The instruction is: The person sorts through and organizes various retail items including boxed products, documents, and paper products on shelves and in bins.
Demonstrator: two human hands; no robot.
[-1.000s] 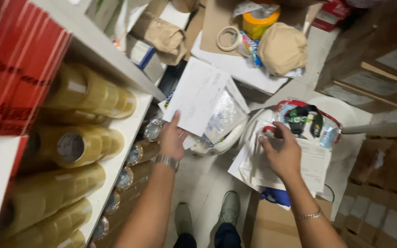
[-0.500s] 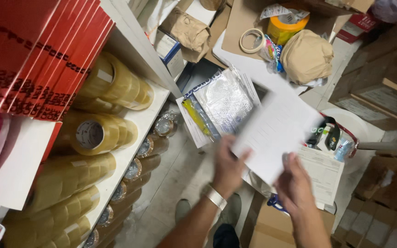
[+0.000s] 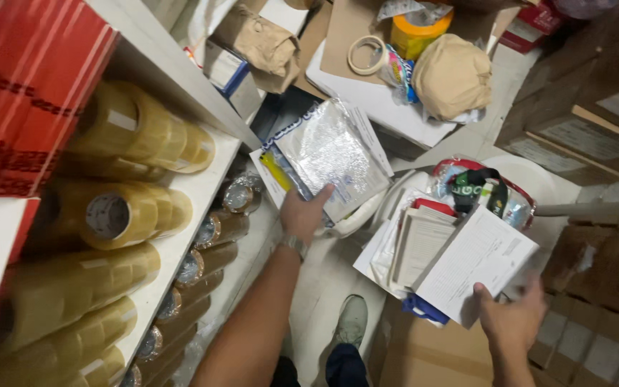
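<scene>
My left hand grips the lower edge of a flat silvery plastic packet that lies on a few other sheets and packets beside the shelf. My right hand, low on the right, holds a white printed sheet by its bottom corner. The sheet hangs tilted over a stack of papers, which rests on a white round tub next to a clear bag of small items.
A white shelf on the left carries several rolls of clear packing tape and red boxes. Cardboard boxes crowd the right side. A brown paper bundle and tape rolls lie at the back. My shoes stand on the tiled floor.
The white sheet went from my left hand across to my right hand, which now holds it low on the right. My left hand returned to the silvery packet.
</scene>
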